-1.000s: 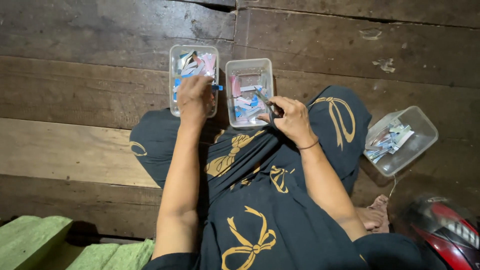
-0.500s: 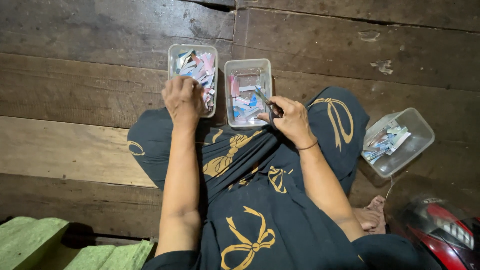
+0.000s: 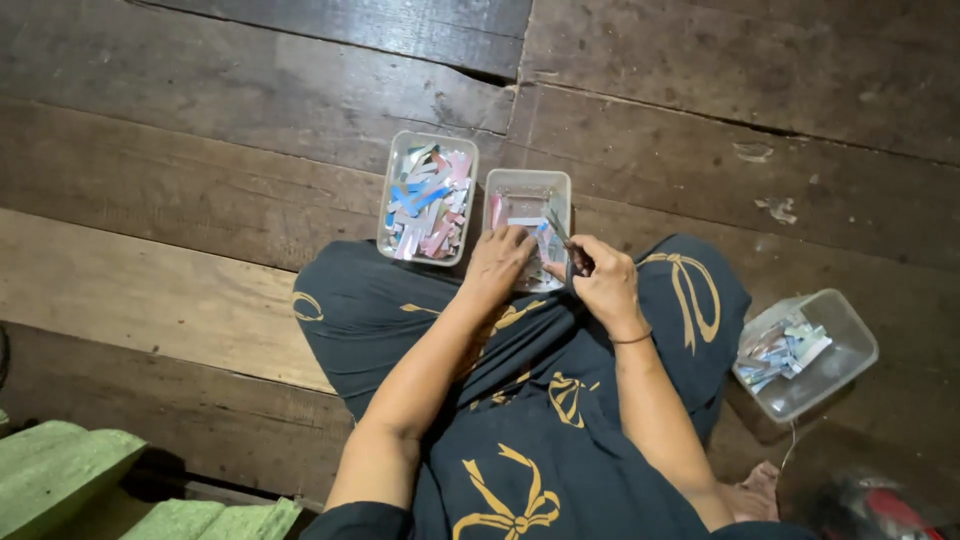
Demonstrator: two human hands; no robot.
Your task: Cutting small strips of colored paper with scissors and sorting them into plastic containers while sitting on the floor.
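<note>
I sit cross-legged on a dark plank floor in black cloth with gold bows. My left hand rests at the near edge of the middle clear tub, fingers curled, pinching what looks like a small paper strip. My right hand grips small scissors, whose blades point up over that tub, right beside the left fingertips. To the left stands a second clear tub filled with several pink, blue and white paper strips.
A third clear tub holding several silvery strips lies tilted on the floor at my right knee. A red and black helmet shows at the bottom right, near a bare foot. Green blocks sit at the bottom left.
My left hand left the left tub and crossed right to the middle tub, meeting the scissors. The view shifted, so everything sits lower and further right in the picture.
</note>
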